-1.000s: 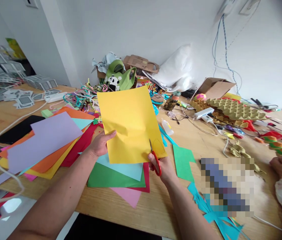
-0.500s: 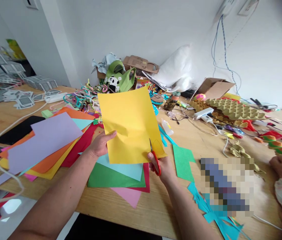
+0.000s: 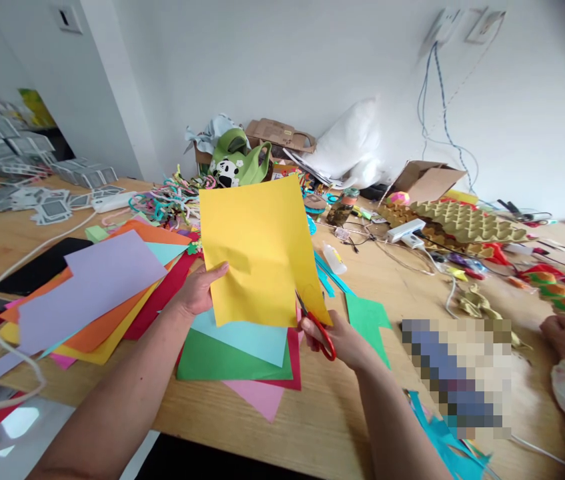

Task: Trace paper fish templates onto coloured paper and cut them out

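Over the counter (image 3: 312,427), my left fingers (image 3: 217,273) pinch the yellow sheet (image 3: 257,247) at its eight o'clock edge, its long axis running twelve to six, while my right fingers (image 3: 309,333), nearer its five o'clock corner, grip the red-handled scissors (image 3: 319,325), blades pointing toward eleven.

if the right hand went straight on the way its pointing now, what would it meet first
Probably the yellow sheet: the right hand holds red-handled scissors with blades angled up and left at its lower part, though exact depth is unclear.
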Demonstrator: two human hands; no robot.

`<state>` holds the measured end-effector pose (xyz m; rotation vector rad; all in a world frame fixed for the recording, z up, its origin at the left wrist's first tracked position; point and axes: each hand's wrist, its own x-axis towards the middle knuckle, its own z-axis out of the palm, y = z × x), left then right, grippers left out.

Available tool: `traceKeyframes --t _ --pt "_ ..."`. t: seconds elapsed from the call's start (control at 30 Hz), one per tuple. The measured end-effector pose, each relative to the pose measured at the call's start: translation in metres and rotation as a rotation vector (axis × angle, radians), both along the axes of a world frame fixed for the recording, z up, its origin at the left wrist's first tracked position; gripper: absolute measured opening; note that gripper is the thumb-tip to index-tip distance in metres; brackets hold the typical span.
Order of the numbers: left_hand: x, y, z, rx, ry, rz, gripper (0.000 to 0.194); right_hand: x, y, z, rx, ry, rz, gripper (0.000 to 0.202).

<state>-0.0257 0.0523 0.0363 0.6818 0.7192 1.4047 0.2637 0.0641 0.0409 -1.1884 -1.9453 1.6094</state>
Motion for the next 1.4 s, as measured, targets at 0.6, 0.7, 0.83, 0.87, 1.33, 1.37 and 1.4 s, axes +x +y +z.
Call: traceKeyframes --t 0.6,0.7,0.83,0.87,1.33,1.37,1.4 --pt "-0.002 -0.005 0.011 -0.021 -0.024 -0.008 0.039 0.055 0.02 0.128 0.502 -0.88 0.362 0.055" --pt "-0.002 -0.006 0.012 -0.016 -0.035 -0.021 0.038 0.05 0.03 0.132 0.536 -0.964 0.404 0.061" --pt "-0.002 -0.007 0.011 -0.021 -0.031 -0.067 0.035 0.042 0.033 0.133 0.535 -0.949 0.474 0.063" --pt "-0.002 -0.007 0.011 -0.028 -0.027 -0.079 0.035 0.04 0.033 0.133 0.528 -0.937 0.488 0.063" --pt "-0.004 -0.005 0.008 -0.057 -0.03 -0.059 0.033 0.027 0.037 0.138 0.379 -0.803 0.573 0.059" --pt "-0.005 -0.005 0.008 -0.055 -0.027 -0.061 0.033 0.027 0.037 0.138 0.377 -0.799 0.566 0.059" --pt "-0.005 -0.005 0.007 -0.051 -0.019 -0.066 0.032 0.027 0.037 0.138 0.375 -0.805 0.562 0.059"
